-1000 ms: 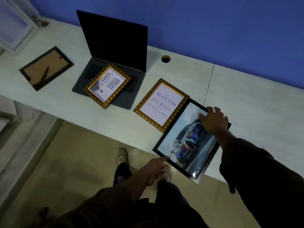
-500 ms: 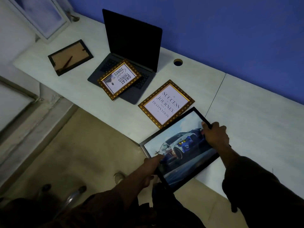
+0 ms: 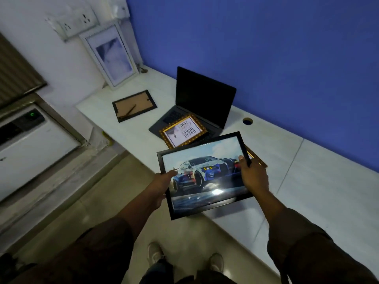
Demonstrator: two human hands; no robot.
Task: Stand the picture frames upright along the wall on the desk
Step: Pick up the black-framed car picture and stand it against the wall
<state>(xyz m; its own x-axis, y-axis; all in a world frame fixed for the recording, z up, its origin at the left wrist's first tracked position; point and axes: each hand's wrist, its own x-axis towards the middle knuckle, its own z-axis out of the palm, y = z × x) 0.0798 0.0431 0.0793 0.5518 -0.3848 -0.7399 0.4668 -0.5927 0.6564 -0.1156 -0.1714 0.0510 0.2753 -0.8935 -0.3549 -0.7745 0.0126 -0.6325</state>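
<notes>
A black-framed car picture [image 3: 205,175] is held up above the desk's front edge, tilted toward me. My left hand [image 3: 162,187] grips its left edge and my right hand [image 3: 253,175] grips its right edge. A gold frame reading "GREAT THINGS" [image 3: 183,131] lies flat across the laptop's keyboard. Another gold frame [image 3: 257,158] lies flat on the desk, mostly hidden behind the car picture. A black frame [image 3: 134,105] lies face down at the left. A white frame [image 3: 111,55] stands upright against the white side wall.
An open dark laptop [image 3: 203,99] sits near the blue wall [image 3: 266,48]. The white desk [image 3: 317,181] has a round cable hole [image 3: 247,121]. A white appliance [image 3: 30,144] stands at the left, with a socket panel [image 3: 75,22] on the wall above. My feet are on the floor below.
The car picture has been lifted off the desk, with both hands now gripping its sides. The view has swung left and up, bringing the white upright frame and side wall into sight.
</notes>
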